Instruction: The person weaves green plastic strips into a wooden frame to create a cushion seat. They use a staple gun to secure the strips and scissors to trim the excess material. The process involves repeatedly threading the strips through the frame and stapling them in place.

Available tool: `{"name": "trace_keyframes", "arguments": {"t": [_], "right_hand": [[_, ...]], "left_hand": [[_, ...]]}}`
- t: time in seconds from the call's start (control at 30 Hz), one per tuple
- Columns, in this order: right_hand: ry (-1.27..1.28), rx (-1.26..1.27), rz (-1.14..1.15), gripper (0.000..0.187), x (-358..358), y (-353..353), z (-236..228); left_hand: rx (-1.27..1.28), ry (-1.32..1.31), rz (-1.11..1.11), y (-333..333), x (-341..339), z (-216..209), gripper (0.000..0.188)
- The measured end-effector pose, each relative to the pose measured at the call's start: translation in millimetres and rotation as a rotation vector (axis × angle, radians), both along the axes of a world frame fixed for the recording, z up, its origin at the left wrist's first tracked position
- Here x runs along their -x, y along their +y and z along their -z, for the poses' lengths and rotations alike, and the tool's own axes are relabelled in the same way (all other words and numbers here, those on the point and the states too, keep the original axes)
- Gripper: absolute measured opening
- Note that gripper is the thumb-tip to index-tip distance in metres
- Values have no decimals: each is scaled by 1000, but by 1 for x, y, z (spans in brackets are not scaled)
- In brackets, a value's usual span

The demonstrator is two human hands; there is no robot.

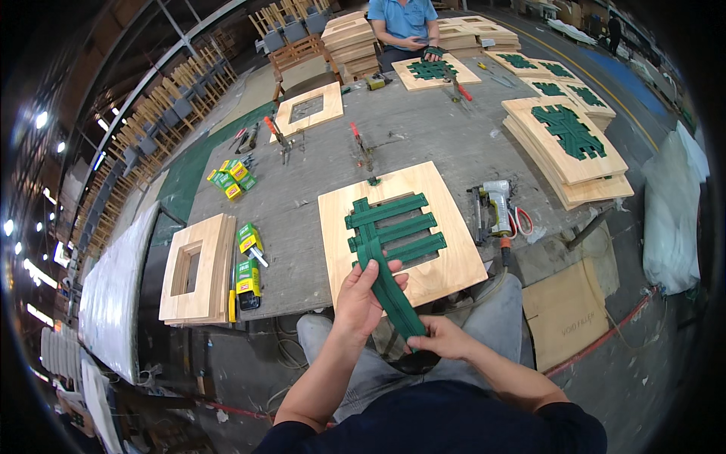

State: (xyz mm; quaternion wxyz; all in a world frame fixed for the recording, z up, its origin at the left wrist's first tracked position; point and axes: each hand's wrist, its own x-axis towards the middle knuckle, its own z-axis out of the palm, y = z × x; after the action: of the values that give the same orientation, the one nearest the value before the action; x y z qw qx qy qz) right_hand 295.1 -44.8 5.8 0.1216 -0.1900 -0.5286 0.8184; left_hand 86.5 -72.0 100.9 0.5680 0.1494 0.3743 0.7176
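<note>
In front of me a square wooden panel with a central opening lies at the table's near edge. Several green webbing strips cross that opening, and one upright strip runs over and under them at its left side. A loose green webbing strap slants from the panel down toward my lap. My left hand grips it at the panel's near edge, thumb on top. Lower down, my right hand pinches the strap near its end. A pneumatic staple gun rests right of the panel, beside red-handled scissors.
Red-handled clamps are fixed to the grey table. Stacked wooden frames and small yellow-green boxes sit at left. Finished webbed panels are piled at right. Across the table, a person in blue handles another panel.
</note>
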Motion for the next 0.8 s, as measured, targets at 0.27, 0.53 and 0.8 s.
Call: {"name": "trace_keyframes", "arguments": {"t": [0.27,0.53,0.8], "right_hand": [[-150,127,268,15,-19,4,13],[-378,-115,384,25,-38,13,58],[-304,-211,651,43,-22,21,20]], "left_hand": [[163,618,181,62,21,12,15],[343,1321,409,133,25,67,20],[429,1380,392,134,16,92,26]]}}
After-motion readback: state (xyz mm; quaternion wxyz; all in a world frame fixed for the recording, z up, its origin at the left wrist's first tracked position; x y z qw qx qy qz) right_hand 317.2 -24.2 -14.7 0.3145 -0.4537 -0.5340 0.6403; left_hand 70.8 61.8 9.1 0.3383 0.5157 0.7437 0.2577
